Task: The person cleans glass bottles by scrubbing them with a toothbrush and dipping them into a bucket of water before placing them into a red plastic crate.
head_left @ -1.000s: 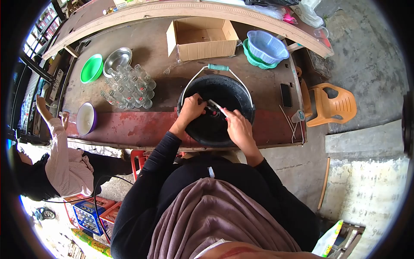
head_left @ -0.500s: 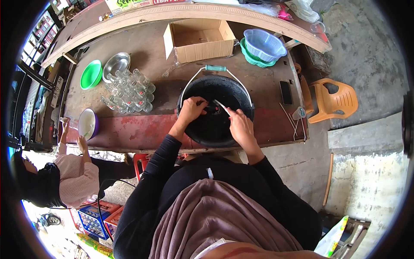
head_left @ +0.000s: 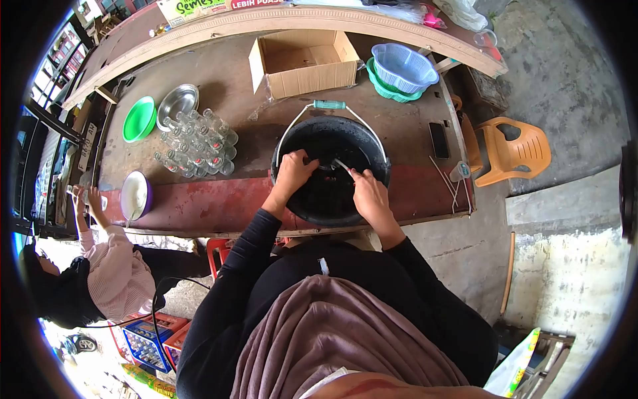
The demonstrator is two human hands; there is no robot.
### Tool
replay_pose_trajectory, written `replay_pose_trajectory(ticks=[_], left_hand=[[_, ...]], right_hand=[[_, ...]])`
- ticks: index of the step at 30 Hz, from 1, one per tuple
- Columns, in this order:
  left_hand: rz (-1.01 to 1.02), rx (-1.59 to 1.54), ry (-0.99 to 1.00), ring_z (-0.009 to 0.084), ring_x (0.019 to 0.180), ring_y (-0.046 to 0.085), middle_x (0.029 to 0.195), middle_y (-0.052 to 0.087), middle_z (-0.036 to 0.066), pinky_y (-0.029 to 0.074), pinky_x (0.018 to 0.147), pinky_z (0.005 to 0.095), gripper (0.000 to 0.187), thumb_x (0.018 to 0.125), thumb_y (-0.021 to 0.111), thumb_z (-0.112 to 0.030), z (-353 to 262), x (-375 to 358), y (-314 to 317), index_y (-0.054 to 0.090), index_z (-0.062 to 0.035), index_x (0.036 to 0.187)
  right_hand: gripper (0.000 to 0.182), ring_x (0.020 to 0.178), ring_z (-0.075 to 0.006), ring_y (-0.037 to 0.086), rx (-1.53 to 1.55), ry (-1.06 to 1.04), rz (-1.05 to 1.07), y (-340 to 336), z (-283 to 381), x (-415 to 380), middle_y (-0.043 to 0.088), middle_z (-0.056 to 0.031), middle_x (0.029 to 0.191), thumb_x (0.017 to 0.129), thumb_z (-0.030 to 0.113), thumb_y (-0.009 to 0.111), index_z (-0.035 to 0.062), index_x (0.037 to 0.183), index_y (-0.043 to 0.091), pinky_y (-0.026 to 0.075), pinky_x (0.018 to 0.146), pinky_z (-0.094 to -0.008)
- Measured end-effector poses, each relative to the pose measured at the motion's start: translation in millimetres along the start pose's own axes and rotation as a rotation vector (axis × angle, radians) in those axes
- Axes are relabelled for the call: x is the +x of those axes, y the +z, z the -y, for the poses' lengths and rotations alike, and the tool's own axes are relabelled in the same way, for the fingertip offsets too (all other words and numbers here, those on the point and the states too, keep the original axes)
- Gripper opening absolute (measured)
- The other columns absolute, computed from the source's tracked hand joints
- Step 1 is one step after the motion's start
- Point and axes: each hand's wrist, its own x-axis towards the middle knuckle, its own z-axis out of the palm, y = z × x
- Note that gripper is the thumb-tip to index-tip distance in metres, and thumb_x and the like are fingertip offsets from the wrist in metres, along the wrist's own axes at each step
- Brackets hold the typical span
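Observation:
A black bucket (head_left: 380, 143) with a wire handle and turquoise grip stands at the table's front edge, dark inside. Over its left part, my left hand (head_left: 294, 174) is closed, its fingers pinching what looks like a clear glass bottle (head_left: 325, 167), mostly lost against the dark interior. My right hand (head_left: 371, 196) reaches over the right rim, closed round a thin white stick-like tool (head_left: 343, 164). The tool's tip points up and left, close to the bottle. Small red spots show below them inside the bucket.
Several clear glass bottles (head_left: 199, 143) lie stacked left of the bucket. Around them are a steel bowl (head_left: 178, 106), a green basin (head_left: 139, 120) and a purple-white bowl (head_left: 135, 194). Behind stands a cardboard box (head_left: 312, 78); right are plastic baskets (head_left: 405, 70) and a phone (head_left: 438, 141). Another person (head_left: 119, 272) works at left.
The white tool has tilted lower inside the bucket, and the bottle has shifted slightly between my hands. At left, the other person's hands have moved up and away from the purple-white bowl.

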Motion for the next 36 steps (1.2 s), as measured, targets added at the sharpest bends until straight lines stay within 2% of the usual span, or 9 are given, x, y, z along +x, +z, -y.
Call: replay_pose_trajectory(ticks=[5, 8, 11, 13, 15, 20, 25, 31, 36], left_hand=[[-0.090, -0.198, -0.070, 0.0243, 0.061, 0.071, 0.074, 0.069, 0.017, 0.054, 0.061, 0.0309, 0.026, 0.087, 0.067, -0.022, -13, -1, -8, 0.064, 0.0036, 0.092], [-0.018, -0.265, -0.127, 0.0241, 0.063, 0.072, 0.074, 0.069, 0.018, 0.054, 0.062, 0.0311, 0.024, 0.087, 0.067, -0.020, -8, 0, -6, 0.065, 0.0019, 0.096], [-0.132, -0.034, 0.235, 0.0237, 0.065, 0.073, 0.074, 0.069, 0.017, 0.054, 0.062, 0.0315, 0.026, 0.087, 0.067, -0.020, 10, -1, 3, 0.064, 0.0035, 0.097], [-0.057, -0.247, -0.017, 0.0244, 0.059, 0.071, 0.068, 0.068, 0.020, 0.055, 0.060, 0.0338, 0.027, 0.088, 0.068, -0.020, -2, -1, -1, 0.062, 0.0061, 0.094], [-0.020, -0.203, -0.084, 0.0244, 0.061, 0.072, 0.072, 0.069, 0.019, 0.054, 0.060, 0.0326, 0.031, 0.088, 0.069, -0.024, -18, -4, -11, 0.062, 0.0065, 0.092], [-0.014, -0.133, -0.218, 0.0243, 0.062, 0.072, 0.076, 0.070, 0.017, 0.053, 0.059, 0.0308, 0.036, 0.087, 0.072, -0.029, -26, -4, -14, 0.061, 0.0048, 0.091], [-0.098, -0.078, 0.261, 0.0242, 0.059, 0.071, 0.065, 0.067, 0.018, 0.054, 0.057, 0.0335, 0.030, 0.085, 0.074, -0.026, -1, -1, -2, 0.063, 0.0011, 0.094], [0.013, -0.114, -0.129, 0.0194, 0.061, 0.071, 0.067, 0.069, 0.014, 0.053, 0.059, 0.0312, 0.024, 0.084, 0.073, -0.020, -19, -4, -9, 0.063, 0.0011, 0.091], [-0.055, -0.093, -0.046, 0.0223, 0.060, 0.071, 0.062, 0.068, 0.013, 0.054, 0.060, 0.0338, 0.029, 0.082, 0.075, -0.024, -16, 2, -11, 0.064, 0.0007, 0.093]], right_hand=[[0.032, 0.074, -0.0363, 0.067, 0.204, -0.141, -0.046, -12, 20, -10, 0.059, -0.0177, 0.100, 0.096, 0.009, 0.046, 0.0027, 0.125, 0.058, 0.054, 0.067, -0.0461], [0.036, 0.074, -0.0370, 0.066, 0.040, 0.031, 0.026, 2, 1, -3, 0.057, -0.0173, 0.099, 0.094, 0.009, 0.050, 0.0029, 0.129, 0.057, 0.053, 0.065, -0.0474], [0.037, 0.078, -0.0370, 0.066, 0.166, -0.054, -0.081, -20, 26, -12, 0.060, -0.0158, 0.099, 0.092, 0.005, 0.052, 0.0065, 0.128, 0.059, 0.053, 0.067, -0.0468], [0.036, 0.077, -0.0372, 0.066, 0.189, -0.095, -0.032, -16, 24, -14, 0.059, -0.0161, 0.099, 0.092, 0.005, 0.052, 0.0060, 0.128, 0.059, 0.053, 0.067, -0.0471], [0.036, 0.076, -0.0367, 0.065, 0.021, 0.055, 0.019, -11, 15, -7, 0.058, -0.0158, 0.096, 0.092, 0.007, 0.054, 0.0054, 0.127, 0.059, 0.051, 0.065, -0.0475], [0.031, 0.074, -0.0347, 0.068, 0.158, -0.137, -0.055, -18, 23, -14, 0.059, -0.0179, 0.102, 0.097, 0.010, 0.045, 0.0035, 0.123, 0.060, 0.055, 0.064, -0.0452], [0.034, 0.076, -0.0369, 0.065, -0.031, 0.051, 0.047, -18, 11, -2, 0.059, -0.0160, 0.099, 0.094, 0.009, 0.052, 0.0080, 0.126, 0.060, 0.052, 0.066, -0.0477], [0.034, 0.078, -0.0387, 0.065, -0.010, 0.039, 0.043, -9, 7, -4, 0.060, -0.0164, 0.098, 0.091, 0.007, 0.054, 0.0082, 0.125, 0.061, 0.052, 0.067, -0.0485], [0.034, 0.075, -0.0393, 0.065, 0.160, -0.073, -0.048, -25, 23, -11, 0.060, -0.0161, 0.098, 0.091, 0.006, 0.055, 0.0084, 0.124, 0.060, 0.052, 0.067, -0.0482]])
